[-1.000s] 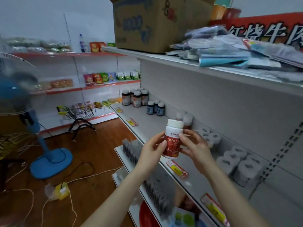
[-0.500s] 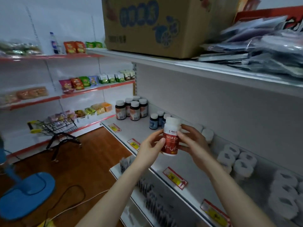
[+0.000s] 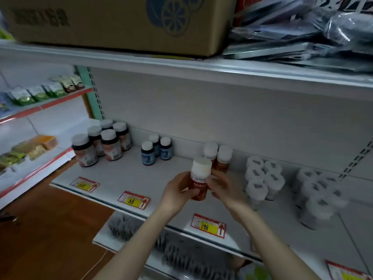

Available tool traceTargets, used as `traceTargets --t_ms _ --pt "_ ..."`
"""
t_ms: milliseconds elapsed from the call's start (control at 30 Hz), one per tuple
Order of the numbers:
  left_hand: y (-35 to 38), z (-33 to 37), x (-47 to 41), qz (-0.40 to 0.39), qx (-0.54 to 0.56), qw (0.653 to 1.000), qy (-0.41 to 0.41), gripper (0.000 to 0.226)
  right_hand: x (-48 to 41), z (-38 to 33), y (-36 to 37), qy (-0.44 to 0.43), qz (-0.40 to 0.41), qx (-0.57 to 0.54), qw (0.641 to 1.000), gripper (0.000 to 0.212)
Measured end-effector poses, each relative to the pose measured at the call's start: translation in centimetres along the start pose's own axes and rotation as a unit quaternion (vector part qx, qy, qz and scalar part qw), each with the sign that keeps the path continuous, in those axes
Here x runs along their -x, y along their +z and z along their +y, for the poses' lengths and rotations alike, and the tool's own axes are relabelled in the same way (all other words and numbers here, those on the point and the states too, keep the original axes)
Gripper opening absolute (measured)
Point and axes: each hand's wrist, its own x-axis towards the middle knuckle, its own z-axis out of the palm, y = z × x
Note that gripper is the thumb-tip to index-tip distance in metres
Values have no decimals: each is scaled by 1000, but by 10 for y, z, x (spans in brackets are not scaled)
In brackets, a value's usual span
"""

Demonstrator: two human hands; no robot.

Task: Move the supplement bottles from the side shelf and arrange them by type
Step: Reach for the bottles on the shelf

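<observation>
I hold a red supplement bottle (image 3: 199,179) with a white cap upright in both hands over the grey shelf (image 3: 125,178). My left hand (image 3: 177,191) grips its left side and my right hand (image 3: 226,189) its right side. Just behind it stand two matching red bottles (image 3: 219,156). Further left on the shelf are three small blue bottles (image 3: 156,149) and several large dark bottles (image 3: 101,143). To the right are several white-capped bottles (image 3: 262,178) in groups, blurred.
A cardboard box (image 3: 121,23) and plastic-wrapped packs (image 3: 302,33) sit on the shelf above. Price tags (image 3: 134,200) line the shelf's front edge. Snack shelves (image 3: 40,106) stand at the left. A lower shelf (image 3: 181,253) holds grey items over a wooden floor.
The view has swung right and closer to the shelf. The red bottle, still in both hands, has moved in toward the two matching red bottles.
</observation>
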Motion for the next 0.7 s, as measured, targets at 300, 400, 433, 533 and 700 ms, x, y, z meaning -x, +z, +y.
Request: traceTargets --t_ms 300,400,433,533,700 --pt "20 -35 -60 -38 -102 993 54 45 -46 34 -14 36 30 62 997 24" --pt "25 -42 -71 -46 -114 991 49 44 -57 41 -13 56 49 47 996 16" --pt "26 -45 -75 -49 -115 991 44 44 -60 44 -12 62 57 40 996 16" --pt "27 -52 -85 -56 -125 990 45 44 -67 52 -9 73 70 33 994 16" --pt "28 -55 -100 -79 -122 989 38 44 -79 56 -8 101 80 -7 992 15"
